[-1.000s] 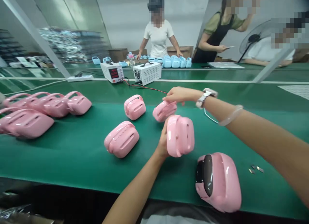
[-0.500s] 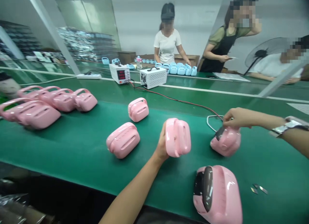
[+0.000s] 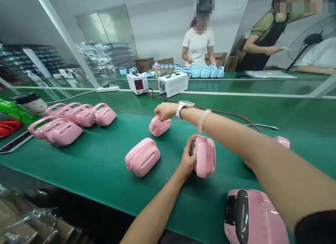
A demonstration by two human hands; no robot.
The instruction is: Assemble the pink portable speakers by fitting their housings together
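My left hand is wrapped round a pink plastic case that stands on edge on the green belt. My right hand reaches far forward across it, fingers curled on the handle of another pink case at the middle of the belt. A watch and a clear bangle are on that wrist. A third pink case lies flat between the two, left of my left hand. A large pink case with a dark window lies nearest me at the lower right.
Several pink cases are lined up at the left. Another pink case shows behind my right arm. A power supply and a white box with red and white leads stand at the back. Two people work behind blue cases.
My right hand let go of the pink case at the right and swung left to the case at mid belt. My left hand lowered its case onto the belt.
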